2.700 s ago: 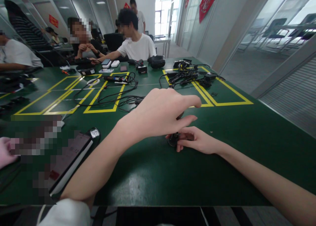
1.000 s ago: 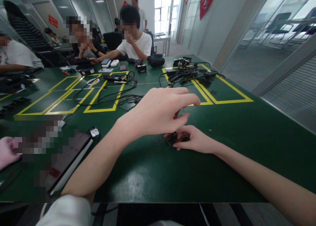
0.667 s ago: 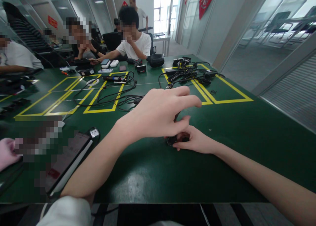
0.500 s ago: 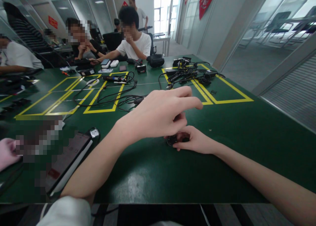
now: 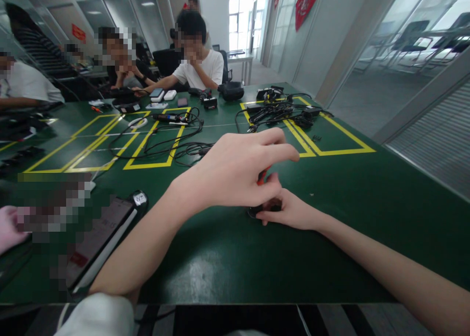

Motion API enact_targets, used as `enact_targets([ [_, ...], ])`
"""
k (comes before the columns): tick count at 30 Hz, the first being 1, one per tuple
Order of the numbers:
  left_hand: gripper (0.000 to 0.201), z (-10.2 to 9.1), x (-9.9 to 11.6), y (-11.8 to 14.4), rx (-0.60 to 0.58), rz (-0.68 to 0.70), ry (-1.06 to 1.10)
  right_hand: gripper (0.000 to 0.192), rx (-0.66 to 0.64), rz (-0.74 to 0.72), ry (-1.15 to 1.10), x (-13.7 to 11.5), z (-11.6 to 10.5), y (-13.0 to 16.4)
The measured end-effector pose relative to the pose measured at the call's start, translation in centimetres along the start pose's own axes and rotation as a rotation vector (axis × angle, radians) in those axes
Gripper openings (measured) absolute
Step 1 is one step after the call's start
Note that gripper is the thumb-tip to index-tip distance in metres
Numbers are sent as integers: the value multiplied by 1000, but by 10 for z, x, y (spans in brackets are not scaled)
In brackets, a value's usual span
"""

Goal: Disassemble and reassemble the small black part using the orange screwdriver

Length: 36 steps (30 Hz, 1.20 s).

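My left hand (image 5: 235, 172) reaches across the middle, above and partly in front of my right hand. Its index finger extends forward while thumb and lower fingers curl in. A sliver of an orange-red object (image 5: 261, 177) shows between those fingers; the rest is hidden, so its kind cannot be told. Down at the table top, my right hand (image 5: 293, 209) grips a small black rounded object (image 5: 254, 211), with thumb and fingers closed around it. My left hand covers part of that black object.
On the green table (image 5: 330, 257), black cables (image 5: 271, 111) are heaped at back right, others (image 5: 154, 140) lie centre left. A phone (image 5: 99, 243) lies beside my left forearm. A black case (image 5: 231, 90) stands at the back. Several people sit beyond; a pink-sleeved arm (image 5: 11, 228) is at left.
The fingers of my left hand have shifted slightly, and the orange-red object now shows between them. My right hand stays almost in place around the black object.
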<state>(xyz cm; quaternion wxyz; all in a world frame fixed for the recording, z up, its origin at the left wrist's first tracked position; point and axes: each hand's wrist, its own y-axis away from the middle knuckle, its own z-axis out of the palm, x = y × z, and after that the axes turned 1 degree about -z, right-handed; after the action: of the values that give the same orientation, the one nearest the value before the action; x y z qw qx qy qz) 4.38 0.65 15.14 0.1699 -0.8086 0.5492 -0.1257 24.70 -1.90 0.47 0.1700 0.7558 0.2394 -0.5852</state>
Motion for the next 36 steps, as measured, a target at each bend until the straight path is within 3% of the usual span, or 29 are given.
enact_targets([
  [11, 33, -2, 1, 0, -22, -18, 23, 29, 3, 7, 8, 0, 0, 0],
  [15, 36, 0, 0, 0, 1, -16, 22, 32, 8, -7, 118, 0, 0, 0],
  [31, 35, 2, 2, -1, 6, -4, -31, 31, 100, -308, 434, 3, -6, 3],
  [36, 30, 1, 2, -2, -7, 41, -17, 22, 208, -396, 438, -2, -7, 4],
])
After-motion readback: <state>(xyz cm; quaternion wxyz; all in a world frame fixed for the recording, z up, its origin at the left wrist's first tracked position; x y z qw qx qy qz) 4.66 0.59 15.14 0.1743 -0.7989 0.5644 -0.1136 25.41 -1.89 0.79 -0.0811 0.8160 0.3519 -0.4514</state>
